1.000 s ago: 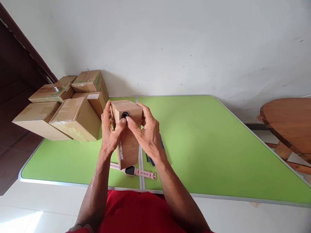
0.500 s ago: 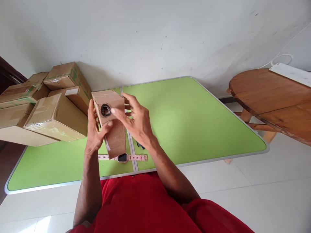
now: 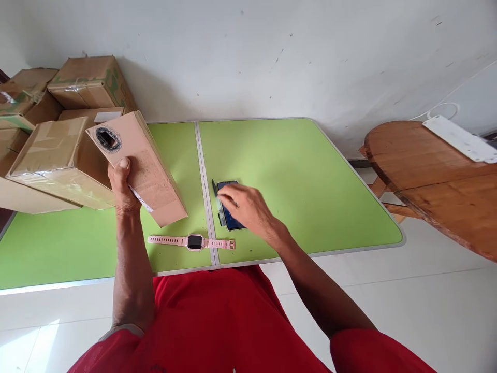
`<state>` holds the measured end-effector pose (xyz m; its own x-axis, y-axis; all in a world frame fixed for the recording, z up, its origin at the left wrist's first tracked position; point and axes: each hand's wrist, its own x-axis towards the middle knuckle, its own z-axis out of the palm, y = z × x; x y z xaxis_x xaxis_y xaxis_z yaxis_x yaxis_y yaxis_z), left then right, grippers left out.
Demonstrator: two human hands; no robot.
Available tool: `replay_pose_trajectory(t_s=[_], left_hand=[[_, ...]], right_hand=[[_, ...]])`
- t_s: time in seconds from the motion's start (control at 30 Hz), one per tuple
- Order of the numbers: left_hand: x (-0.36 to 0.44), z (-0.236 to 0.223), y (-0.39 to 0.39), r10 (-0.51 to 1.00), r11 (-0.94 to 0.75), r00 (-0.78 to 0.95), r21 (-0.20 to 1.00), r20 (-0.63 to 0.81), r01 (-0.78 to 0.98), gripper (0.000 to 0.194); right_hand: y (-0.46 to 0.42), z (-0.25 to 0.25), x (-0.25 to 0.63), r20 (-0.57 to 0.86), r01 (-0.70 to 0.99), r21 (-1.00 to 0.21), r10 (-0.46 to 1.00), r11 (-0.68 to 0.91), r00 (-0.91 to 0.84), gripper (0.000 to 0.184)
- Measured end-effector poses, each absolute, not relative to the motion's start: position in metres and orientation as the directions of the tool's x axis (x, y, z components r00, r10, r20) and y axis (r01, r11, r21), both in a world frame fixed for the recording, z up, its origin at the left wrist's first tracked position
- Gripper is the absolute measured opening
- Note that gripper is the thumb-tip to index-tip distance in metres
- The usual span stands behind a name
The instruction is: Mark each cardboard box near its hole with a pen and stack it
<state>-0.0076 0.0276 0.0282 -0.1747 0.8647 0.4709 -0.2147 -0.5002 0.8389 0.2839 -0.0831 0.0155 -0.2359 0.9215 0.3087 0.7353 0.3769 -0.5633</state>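
My left hand (image 3: 123, 187) grips a tall brown cardboard box (image 3: 143, 165) with a round dark hole in its end face, held tilted above the green table (image 3: 291, 171). My right hand (image 3: 244, 204) reaches down over a dark phone (image 3: 228, 207) lying by the table's middle seam, fingers curled on its upper edge next to a thin dark pen (image 3: 215, 189). A pink smartwatch (image 3: 193, 242) lies flat near the front edge, between both arms.
Several taped cardboard boxes (image 3: 58, 155) are stacked on the table's left end against the white wall. A round wooden table (image 3: 435, 166) with a white power strip (image 3: 458, 137) stands to the right. White tiled floor lies below.
My right hand let go of the box and dropped to the phone on the table. My left hand carried the box to the left and tilted it. The view swung rightward.
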Motion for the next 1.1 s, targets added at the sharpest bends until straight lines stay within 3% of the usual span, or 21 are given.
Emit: replay_pose_trajectory(t_s=[0.1,0.3,0.6,0.7,0.93,1.1], left_hand=[[-0.005,0.025,0.027,0.848,-0.525,-0.206,0.823,0.488,-0.214,0.043],[-0.001,0.018,0.031,0.815,-0.578,-0.149,0.799,0.56,-0.165,0.074],[-0.001,0.016,0.029,0.807,-0.591,-0.128,0.786,0.577,-0.181,0.073],[0.0,0.018,0.028,0.814,-0.581,-0.127,0.794,0.567,-0.179,0.075],[-0.002,0.016,0.028,0.817,-0.577,-0.188,0.773,0.545,-0.264,0.068],[0.0,0.023,0.03,0.817,-0.576,-0.203,0.781,0.54,-0.242,0.071]], right_hand=[[-0.091,-0.002,0.264,0.148,0.774,-0.529,0.936,0.348,-0.319,0.026],[-0.099,-0.011,0.259,-0.051,0.933,-0.299,0.972,0.203,-0.228,0.028],[-0.094,0.009,0.256,-0.245,0.97,0.003,0.94,0.245,-0.237,0.052],[-0.093,0.018,0.243,-0.295,0.959,0.049,0.921,0.28,-0.254,0.056],[-0.091,0.03,0.199,-0.346,0.987,0.076,0.932,0.141,-0.106,0.032],[-0.094,0.026,0.185,-0.309,0.999,0.037,0.951,0.009,0.003,0.05]])
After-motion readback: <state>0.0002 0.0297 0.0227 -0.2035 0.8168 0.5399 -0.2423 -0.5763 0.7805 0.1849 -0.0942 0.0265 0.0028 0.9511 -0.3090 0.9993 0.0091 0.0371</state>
